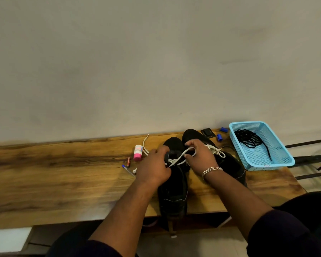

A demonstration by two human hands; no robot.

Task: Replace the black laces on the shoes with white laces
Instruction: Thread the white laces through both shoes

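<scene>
Two black fabric low-top shoes sit side by side on the wooden plank desk (63, 173), toes pointing toward the wall. The nearer black shoe (172, 193) hangs a bit over the front edge of the desk, and that's the one being laced. The left hand (154, 167) rests on its left side with fingers curled in at the eyelets, and its grip looks pinched on the white flat lace (176, 160), though the fingertips are mostly hidden behind the knuckles. The right hand (200, 156), with a silver chain bracelet (211, 170) at the wrist, has its fingers curled around a loop of the same white lace, held up just above the tongue. The second black shoe (230, 164) lies just to the right, partly behind the right hand, already carrying a white lace crossed over its top. Another loose white lace end (145, 143) trails on the desk beside a small white bottle with a pink cap (138, 152). The black round laces (250, 140) are piled in the light blue perforated plastic basket (282, 156) at the right end of the desk. Also scattered around: a small battery (128, 161), a clear pen with a blue cap (128, 170), two blue caps (219, 137) and a small dark flat thing (208, 133) near the wall.
</scene>
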